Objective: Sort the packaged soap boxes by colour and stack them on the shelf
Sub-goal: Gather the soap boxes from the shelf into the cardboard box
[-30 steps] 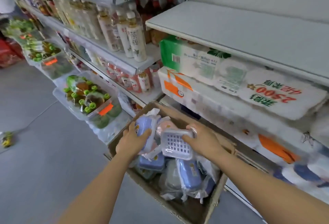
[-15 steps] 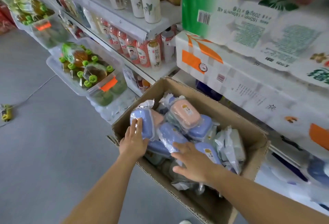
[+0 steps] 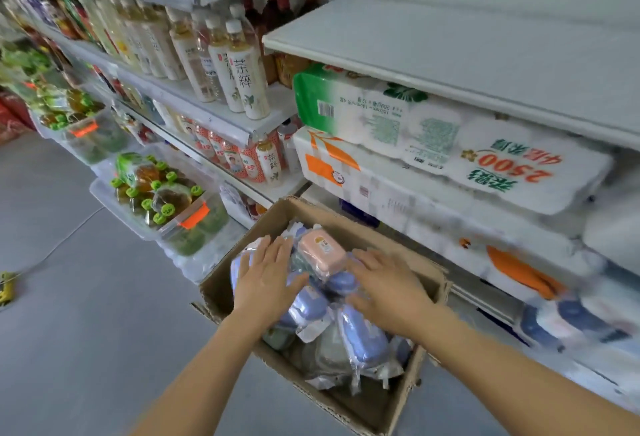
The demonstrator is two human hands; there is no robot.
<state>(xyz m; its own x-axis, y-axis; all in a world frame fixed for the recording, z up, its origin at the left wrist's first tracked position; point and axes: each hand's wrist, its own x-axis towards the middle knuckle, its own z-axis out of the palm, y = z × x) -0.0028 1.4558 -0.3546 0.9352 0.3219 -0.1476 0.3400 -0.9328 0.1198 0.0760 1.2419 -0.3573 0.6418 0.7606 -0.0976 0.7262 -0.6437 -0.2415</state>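
A brown cardboard box stands on the floor by the shelving, filled with several plastic-wrapped soap boxes. A pink soap box lies on top of the pile, between my hands. Blue soap boxes lie around and below it. My left hand rests flat with straight fingers on the pile's left side, over a blue pack. My right hand lies flat on the right of the pink box, fingers spread. Neither hand grips anything. An empty white shelf runs above at the right.
Stacked tissue packs fill the shelf under the white one. Drink bottles line the shelves to the left. Clear plastic bins of green-capped bottles stand on the grey floor beside the cardboard box.
Both hands have moved up onto the top of the pile, either side of the pink soap box. The view has tilted up, showing the empty shelf again.
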